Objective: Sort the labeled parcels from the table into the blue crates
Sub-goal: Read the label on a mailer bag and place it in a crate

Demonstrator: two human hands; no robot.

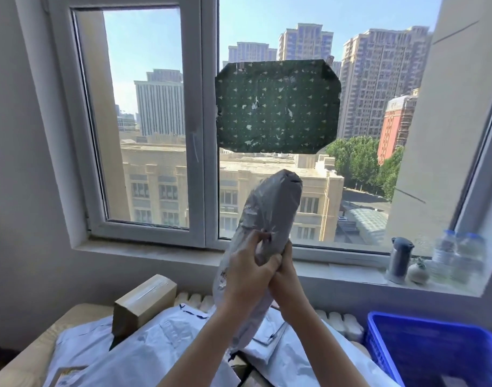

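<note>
Grey crinkled film bunches where the left hand (246,275) and right hand (285,277), touching each other, both clutch the soft parcel (270,208) at mid-length; its long axis rises above the fingers (256,243), tilted right. Below and right of them sits the rigid blue crate (378,344), nearer the right hand.

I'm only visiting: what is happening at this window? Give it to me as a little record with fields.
held: grey parcel, upright before the window
left hand: grips the parcel low down
right hand: grips it beside the left
table: pale parcels piled, cardboard box at left
crate: blue crate, lower right, parcel not yet inside
sill: dark flask
</note>
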